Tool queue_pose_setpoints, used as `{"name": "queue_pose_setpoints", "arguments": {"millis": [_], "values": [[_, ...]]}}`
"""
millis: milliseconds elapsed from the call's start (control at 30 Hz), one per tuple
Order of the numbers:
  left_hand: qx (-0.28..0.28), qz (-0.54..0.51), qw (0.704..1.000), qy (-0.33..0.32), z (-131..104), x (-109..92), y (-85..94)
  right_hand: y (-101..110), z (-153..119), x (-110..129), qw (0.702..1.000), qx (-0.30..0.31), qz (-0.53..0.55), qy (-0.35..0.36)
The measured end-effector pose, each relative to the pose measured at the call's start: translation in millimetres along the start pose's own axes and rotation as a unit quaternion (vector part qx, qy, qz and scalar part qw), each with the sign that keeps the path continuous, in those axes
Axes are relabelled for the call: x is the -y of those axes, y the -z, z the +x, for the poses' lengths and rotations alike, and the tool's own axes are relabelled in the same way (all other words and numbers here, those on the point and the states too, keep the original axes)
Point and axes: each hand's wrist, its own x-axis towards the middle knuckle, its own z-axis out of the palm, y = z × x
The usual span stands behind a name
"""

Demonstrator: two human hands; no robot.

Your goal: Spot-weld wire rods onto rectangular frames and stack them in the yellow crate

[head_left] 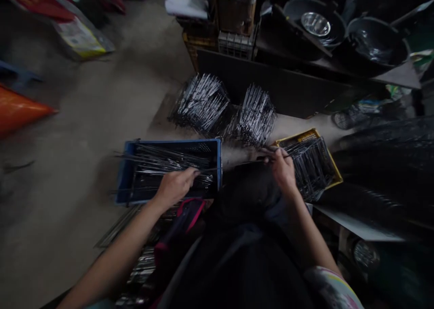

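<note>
Over the blue crate (171,142), my left hand (176,184) is closed in a pinch on a thin metal rod (212,169) that points to the right. Many loose metal rods (156,157) lie lengthwise in that crate beneath it. My right hand (284,168) is closed around a slim dark tool (269,151), too dim to name, above my dark-clothed lap. Just right of this hand, a yellow crate (334,169) holds dark bent wire pieces (310,164). The fingertips of both hands are partly blurred.
Two heaps of bundled metal rods, a left heap (203,101) and a right heap (256,112), lie ahead on the floor. Behind them stands a dark board (264,81). Large black pans (376,40) sit at the upper right. An orange sack (22,110) lies far left.
</note>
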Motion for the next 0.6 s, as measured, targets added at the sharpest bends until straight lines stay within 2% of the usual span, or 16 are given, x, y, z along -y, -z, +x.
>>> {"name": "queue_pose_setpoints", "arguments": {"millis": [67,133,200,267,433,533,600], "values": [[-0.065,-0.013,0.998,-0.005,22.8,-14.1,32.0,8.7,-2.3,13.9,1.000,0.003,-0.014,0.015],[-0.116,0.022,0.992,-0.035,48.0,-26.5,66.1,11.7,-7.8,23.9,0.999,0.010,-0.033,0.029],[-0.154,0.068,0.984,-0.062,73.1,-38.8,96.8,8.3,-14.4,30.0,0.998,0.012,-0.053,0.040],[-0.177,0.078,0.979,-0.071,95.8,-52.2,120.4,1.2,-19.1,33.4,0.997,0.011,-0.055,0.046],[-0.236,0.120,0.959,-0.105,134.7,-91.3,152.3,-10.2,-14.2,42.8,0.998,0.019,0.001,0.063],[-0.237,0.151,0.952,-0.118,150.5,-116.8,166.2,-13.2,-6.4,55.3,0.996,0.036,0.022,0.080],[-0.229,0.131,0.960,-0.095,161.3,-134.3,174.5,-23.1,-2.8,65.6,0.994,0.065,0.015,0.091]]}}
